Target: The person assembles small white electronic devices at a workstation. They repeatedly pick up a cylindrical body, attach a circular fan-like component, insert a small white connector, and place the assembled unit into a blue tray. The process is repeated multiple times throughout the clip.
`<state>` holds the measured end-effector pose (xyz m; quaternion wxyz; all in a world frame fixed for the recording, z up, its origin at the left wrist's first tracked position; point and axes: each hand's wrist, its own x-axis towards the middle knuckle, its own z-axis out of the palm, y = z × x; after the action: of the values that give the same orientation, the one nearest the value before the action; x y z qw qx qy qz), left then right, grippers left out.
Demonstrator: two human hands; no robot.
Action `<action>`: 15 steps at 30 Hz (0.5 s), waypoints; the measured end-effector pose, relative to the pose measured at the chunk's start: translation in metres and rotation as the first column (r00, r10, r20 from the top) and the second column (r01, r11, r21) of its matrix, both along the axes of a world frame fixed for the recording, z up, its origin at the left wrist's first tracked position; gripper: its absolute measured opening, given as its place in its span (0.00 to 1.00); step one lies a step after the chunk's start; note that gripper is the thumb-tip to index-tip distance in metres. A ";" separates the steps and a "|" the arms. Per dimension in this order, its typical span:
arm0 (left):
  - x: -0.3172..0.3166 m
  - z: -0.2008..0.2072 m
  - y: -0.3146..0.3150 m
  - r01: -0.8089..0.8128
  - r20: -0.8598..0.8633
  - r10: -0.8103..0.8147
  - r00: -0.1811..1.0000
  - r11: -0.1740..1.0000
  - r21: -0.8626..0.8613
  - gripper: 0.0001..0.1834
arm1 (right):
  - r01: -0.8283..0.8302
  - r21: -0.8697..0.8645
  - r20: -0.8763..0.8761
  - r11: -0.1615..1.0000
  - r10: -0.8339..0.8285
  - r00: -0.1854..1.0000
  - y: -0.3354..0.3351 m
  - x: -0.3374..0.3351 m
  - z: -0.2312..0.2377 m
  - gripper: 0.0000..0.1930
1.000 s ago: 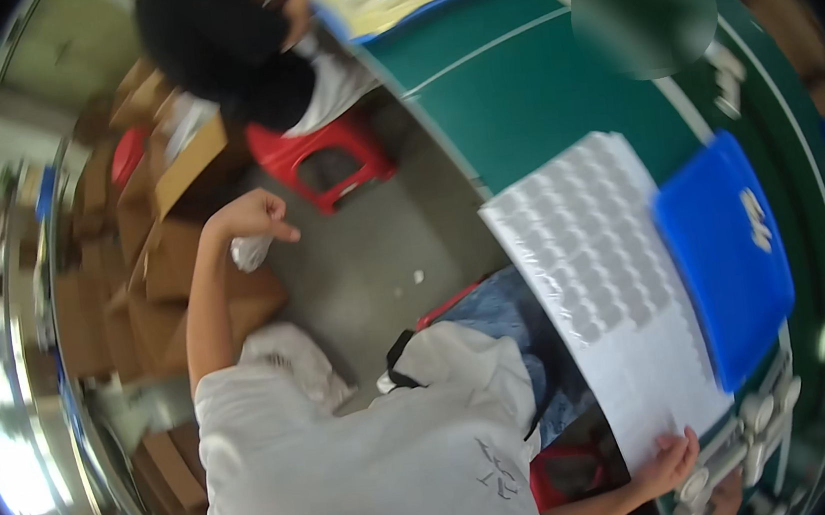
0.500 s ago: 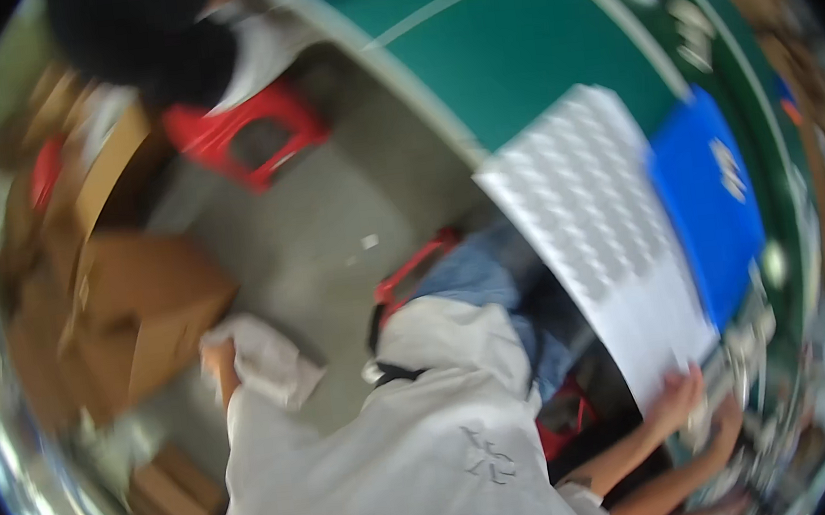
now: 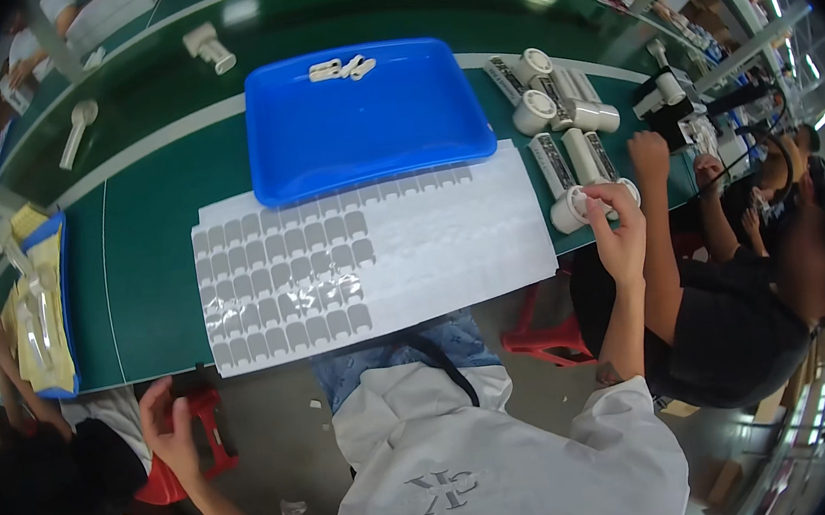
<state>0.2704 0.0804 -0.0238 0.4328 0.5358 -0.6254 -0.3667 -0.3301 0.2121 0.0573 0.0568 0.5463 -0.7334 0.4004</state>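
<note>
Across the frame runs a long green table, with a darker green belt curving along its far side. At the right, a person in black sits at the table, and another person in dark clothing sits at the lower left. White sheeting lies in the middle of the table, its left part covered with rows of gray tabs. Above it, a blue tray overlaps the sheeting's upper edge. Farther left stands a smaller blue tray with a yellow lining, holding clear and white objects. One red stool shows below the table's front edge, right of center. At the left, below that edge, the left hand has its thumb and fingers apart and holds nothing. To the right, the right hand curls over the near end of a white part; I cannot tell whether its fingers touch or grip it. More white parts lie grouped right of the tray. Small white clips rest inside the tray near its upper rim.
</note>
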 end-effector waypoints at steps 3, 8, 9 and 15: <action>-0.077 0.046 -0.021 0.227 0.345 -0.176 0.922 0.968 -0.112 0.43 | -0.022 -0.002 -0.002 1.000 0.022 1.000 0.001 0.005 0.003 0.06; -0.107 0.027 -0.039 0.370 0.620 -0.293 0.728 0.929 0.004 0.57 | -0.082 0.147 0.315 0.986 0.032 0.949 0.018 0.032 -0.015 0.08; -0.106 0.029 -0.040 0.380 0.605 -0.317 0.731 0.925 0.026 0.58 | -0.046 0.192 0.445 0.980 -0.045 0.894 0.030 0.029 -0.024 0.08; -0.116 0.033 -0.039 0.395 0.571 -0.350 0.742 0.917 0.049 0.60 | 0.053 0.219 0.586 0.974 -0.175 0.791 0.045 0.040 -0.070 0.22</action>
<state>0.1542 0.0415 0.0091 0.1640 0.4677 -0.8332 -0.2450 -0.2903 0.2575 -0.0124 -0.2077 0.3479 -0.7801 0.4766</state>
